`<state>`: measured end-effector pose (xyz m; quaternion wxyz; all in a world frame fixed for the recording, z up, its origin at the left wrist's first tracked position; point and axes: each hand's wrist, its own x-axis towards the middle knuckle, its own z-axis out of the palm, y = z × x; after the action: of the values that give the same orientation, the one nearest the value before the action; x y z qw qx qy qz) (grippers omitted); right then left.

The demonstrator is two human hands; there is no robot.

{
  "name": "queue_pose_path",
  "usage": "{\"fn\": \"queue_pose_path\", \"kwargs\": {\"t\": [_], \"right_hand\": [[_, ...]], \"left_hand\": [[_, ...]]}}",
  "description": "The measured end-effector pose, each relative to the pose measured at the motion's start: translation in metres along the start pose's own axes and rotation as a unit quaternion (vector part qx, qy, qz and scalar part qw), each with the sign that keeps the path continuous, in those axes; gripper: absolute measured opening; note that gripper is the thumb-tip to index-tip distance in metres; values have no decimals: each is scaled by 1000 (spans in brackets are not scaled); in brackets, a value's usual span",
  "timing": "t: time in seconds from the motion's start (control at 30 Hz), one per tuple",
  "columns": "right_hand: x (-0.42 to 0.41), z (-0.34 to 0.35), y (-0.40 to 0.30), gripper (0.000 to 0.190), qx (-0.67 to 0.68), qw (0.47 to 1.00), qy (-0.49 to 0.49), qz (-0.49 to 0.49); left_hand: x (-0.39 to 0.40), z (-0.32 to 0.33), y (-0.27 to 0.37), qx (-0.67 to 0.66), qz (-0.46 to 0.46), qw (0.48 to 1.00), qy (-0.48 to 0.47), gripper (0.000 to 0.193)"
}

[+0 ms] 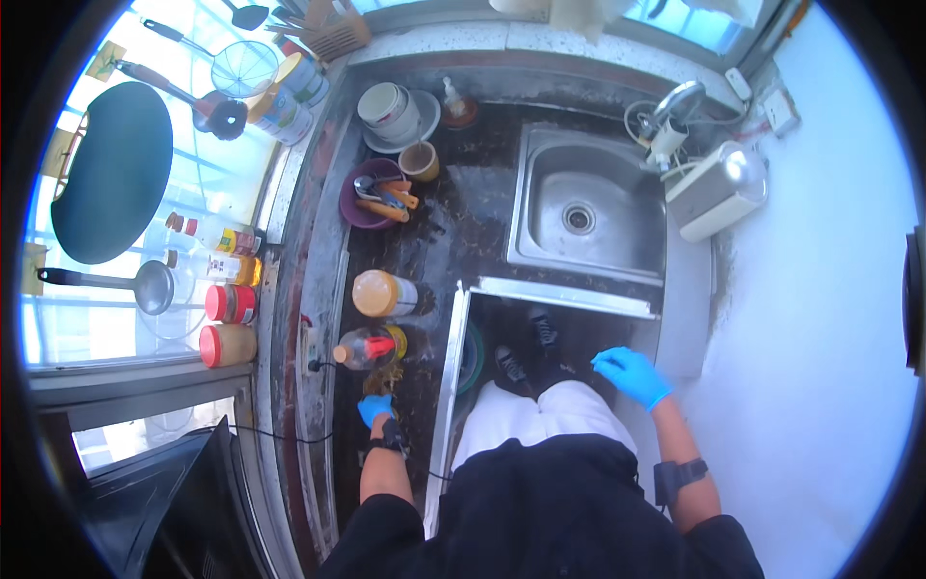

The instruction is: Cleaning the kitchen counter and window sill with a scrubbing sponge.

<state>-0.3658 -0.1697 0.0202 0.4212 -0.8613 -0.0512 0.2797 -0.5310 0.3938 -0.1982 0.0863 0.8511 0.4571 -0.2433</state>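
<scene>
My left hand, in a blue glove, is low over the dark countertop at the left. Its fingers are curled at a tan, stringy bundle, perhaps a scrubber or rag; the grip itself is partly hidden. Just beyond the bundle, a clear bottle with a tan cap and red label stands on the counter. My right hand, gloved in blue too, hangs in the air right of my legs. Its fingers are loosely extended and hold nothing visible.
A steel sink lies ahead, with a water heater at its right. A tan-lidded jar, purple basin of utensils, cup and stacked bowls line the left counter. A white-edged counter rim runs beside my left arm.
</scene>
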Motion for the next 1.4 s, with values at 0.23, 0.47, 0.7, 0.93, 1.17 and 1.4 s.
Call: {"fn": "queue_pose_path", "kwargs": {"t": [0.23,0.47,0.7,0.93,1.17,1.4], "right_hand": [[91,-15,-57,29,-23,991,-102,-84],[172,-6,-186,27,-12,936,-264,-231],[163,87,-289,72,114,790,-552,-241],[133,182,-310,70,317,698,-642,-34],[186,214,-300,36,478,740,-472,23],[297,159,-344,37,110,926,-36,-359]], "left_hand": [[-43,-3,-42,-397,-206,855,262,18],[-144,-125,-21,-427,-94,767,469,21],[-234,-230,49,-449,-90,709,536,24],[-239,-255,138,-561,95,729,381,33],[-231,-280,127,-276,203,867,362,59],[-224,-239,80,-583,110,755,278,48]]}}
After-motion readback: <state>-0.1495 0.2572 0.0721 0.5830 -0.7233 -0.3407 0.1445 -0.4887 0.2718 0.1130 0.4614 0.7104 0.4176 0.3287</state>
